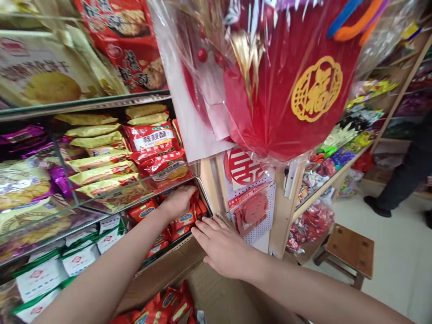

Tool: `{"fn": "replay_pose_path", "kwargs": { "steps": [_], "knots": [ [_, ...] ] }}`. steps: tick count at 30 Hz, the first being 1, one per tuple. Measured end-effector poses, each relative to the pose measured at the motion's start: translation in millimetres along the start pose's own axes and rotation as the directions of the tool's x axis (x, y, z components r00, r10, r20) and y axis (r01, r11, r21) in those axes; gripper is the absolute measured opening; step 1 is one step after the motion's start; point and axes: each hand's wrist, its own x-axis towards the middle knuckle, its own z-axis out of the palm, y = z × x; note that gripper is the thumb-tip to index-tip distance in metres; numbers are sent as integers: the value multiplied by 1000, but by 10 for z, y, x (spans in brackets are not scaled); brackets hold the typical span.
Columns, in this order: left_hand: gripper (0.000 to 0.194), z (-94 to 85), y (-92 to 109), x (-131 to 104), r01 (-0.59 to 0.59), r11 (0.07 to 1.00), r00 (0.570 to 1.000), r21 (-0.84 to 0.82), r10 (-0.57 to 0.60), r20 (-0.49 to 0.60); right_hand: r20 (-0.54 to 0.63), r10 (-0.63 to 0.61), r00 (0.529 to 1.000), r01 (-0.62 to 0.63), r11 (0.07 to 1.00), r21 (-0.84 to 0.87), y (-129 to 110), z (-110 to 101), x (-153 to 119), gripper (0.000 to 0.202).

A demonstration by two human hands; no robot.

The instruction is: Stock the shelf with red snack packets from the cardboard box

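Note:
My left hand reaches into a lower shelf compartment, on top of small red packets with blue and yellow labels. Its fingertips are lost among the packets, so whether they grip one cannot be made out. Beside the compartment's right edge, my right hand lies flat with its fingers stretched out and nothing held in them. The fingertips are close to the red packets at the shelf's front corner. Below both arms, a cardboard box contains more red packets of the same look.
Glass shelves with yellow and red biscuit packs rise above; green-and-white packets sit at left. A large red wrapped decoration hangs close overhead. To the right are a wooden stool, candy shelves, and a person's dark-trousered leg.

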Motion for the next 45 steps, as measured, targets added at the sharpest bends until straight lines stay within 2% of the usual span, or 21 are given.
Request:
{"fn": "replay_pose_path", "kwargs": {
  "steps": [5, 10, 16, 20, 24, 29, 34, 38, 42, 45],
  "knots": [
    [46, -9, -6, -41, 14, 998, 999, 54, -17, 47, -17, 3, 1000, -2, 1000, 14, 40, -27, -5, 57],
    [47, 19, 63, -116, 108, 990, 994, 85, -110, 17, -29, -15, 999, 16, 1000, 6, 55, -35, -15, 53],
    [45, 81, 28, -113, 150, 988, 989, 42, -150, -1, -33, -10, 999, 10, 1000, 2, 50, -29, -18, 52],
    [43, 93, -21, -81, 263, 965, 965, 20, -263, -18, -35, -8, 999, 9, 1000, 9, 49, -14, -5, 54],
    [43, 42, -5, -66, 342, 940, 939, 13, -342, 30, -38, -1, 999, 1, 1000, 11, 53, 6, 5, 54],
    [46, -16, 31, -55, 351, 936, 934, -7, -349, 78, -31, -5, 1000, 6, 1000, 13, 51, 12, 1, 54],
    [41, 28, 19, -43, 322, 946, 940, 29, -323, 107, -14, 2, 1000, -1, 1000, 10, 43, 4, 4, 55],
    [35, 53, 43, -3, 394, 916, 915, 72, -399, 66, -24, -2, 1000, 2, 1000, -7, 41, -2, 4, 52],
    [37, 75, 127, 31, 475, 873, 878, 108, -479, 12, -30, -3, 1000, 2, 1000, -11, 50, -16, -3, 50],
    [38, 100, 186, 47, 505, 855, 861, 119, -509, 9, -28, -3, 1000, 3, 1000, -7, 65, -27, -7, 49]
  ]
}}
